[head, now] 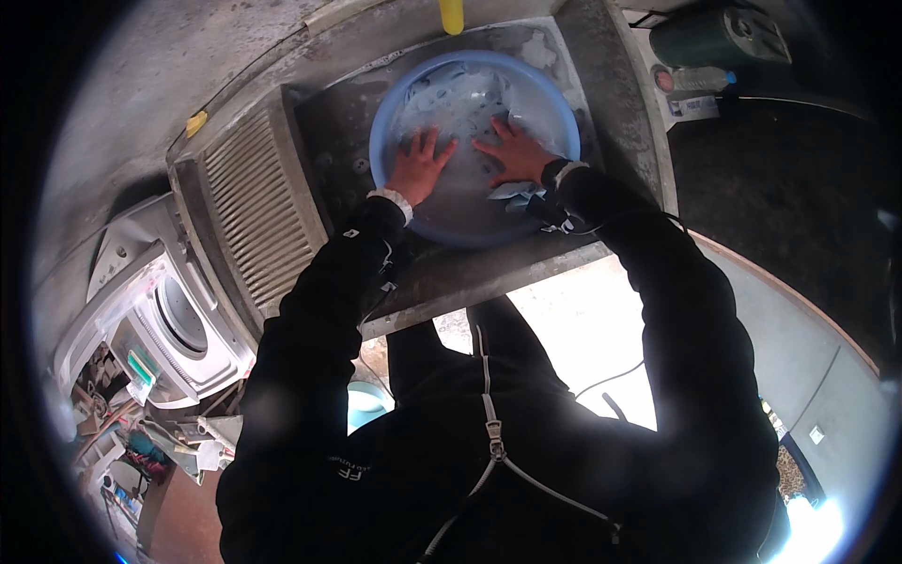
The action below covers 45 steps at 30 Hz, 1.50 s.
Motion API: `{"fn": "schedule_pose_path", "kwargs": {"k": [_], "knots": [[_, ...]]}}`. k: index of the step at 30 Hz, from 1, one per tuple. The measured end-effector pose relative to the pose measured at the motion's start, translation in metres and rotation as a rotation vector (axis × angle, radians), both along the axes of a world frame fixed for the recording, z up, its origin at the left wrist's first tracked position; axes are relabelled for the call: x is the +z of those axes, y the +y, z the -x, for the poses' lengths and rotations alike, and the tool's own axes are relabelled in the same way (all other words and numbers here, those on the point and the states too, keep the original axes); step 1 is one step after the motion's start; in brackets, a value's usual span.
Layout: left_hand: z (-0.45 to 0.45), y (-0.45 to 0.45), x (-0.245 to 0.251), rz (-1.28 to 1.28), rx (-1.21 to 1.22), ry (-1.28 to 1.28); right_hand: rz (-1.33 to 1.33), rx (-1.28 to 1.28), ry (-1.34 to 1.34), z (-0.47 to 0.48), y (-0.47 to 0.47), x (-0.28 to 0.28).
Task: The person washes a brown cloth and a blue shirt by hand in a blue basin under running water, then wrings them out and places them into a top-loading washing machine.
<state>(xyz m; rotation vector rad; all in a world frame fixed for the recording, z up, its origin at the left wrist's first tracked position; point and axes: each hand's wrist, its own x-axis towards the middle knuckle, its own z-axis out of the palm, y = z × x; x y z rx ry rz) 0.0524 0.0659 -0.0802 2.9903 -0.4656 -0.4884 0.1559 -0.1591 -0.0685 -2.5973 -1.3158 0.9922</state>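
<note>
A round blue plastic basin [574,134] stands in a dark stone sink [331,134], filled with cloudy water and wet, pale cloth [451,92]. My left hand [421,168] is over the left part of the basin, palm down with spread fingers, at the water or cloth. On the right, my right hand [516,153] is spread in the same way, its fingers towards the middle. Neither hand grips anything that I can see. A crumpled bit of light blue and dark material [523,196] lies beneath my right wrist. What is under the water is hidden.
Left of the basin is a ribbed washboard slab [250,204], with a white washing machine [183,317] beyond it. A yellow tube [452,15] hangs over the basin's far rim. At the right are a plastic bottle [701,79], a small box [694,108] and a dark green container [719,39].
</note>
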Motion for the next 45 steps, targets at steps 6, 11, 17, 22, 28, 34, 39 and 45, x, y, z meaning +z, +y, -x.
{"fn": "schedule_pose_path", "kwargs": {"k": [6,11,17,22,28,34,39,45], "knots": [[0.000,-0.005,-0.021,0.056,0.081,0.106,-0.092,0.002,0.029,0.002,-0.009,-0.020],[0.003,-0.005,-0.052,0.014,0.089,-0.001,-0.012,0.031,0.082,-0.006,-0.001,-0.030],[-0.003,0.012,-0.023,0.400,0.154,0.024,0.036,0.169,0.351,-0.029,-0.001,0.019],[-0.005,0.046,0.086,0.189,-0.176,-0.022,0.019,-0.096,0.663,-0.020,-0.030,0.110],[0.037,0.100,0.211,0.208,-0.104,-0.098,0.088,-0.133,0.675,0.009,-0.035,0.174],[0.174,0.178,0.283,0.284,0.051,-0.414,-0.211,0.376,0.264,0.055,0.025,0.186],[0.337,0.277,0.330,0.252,0.488,-0.459,-0.110,0.021,0.649,0.094,0.078,0.201],[0.482,0.397,0.290,0.036,0.946,-0.391,-0.166,0.267,0.579,0.141,0.170,0.240]]}}
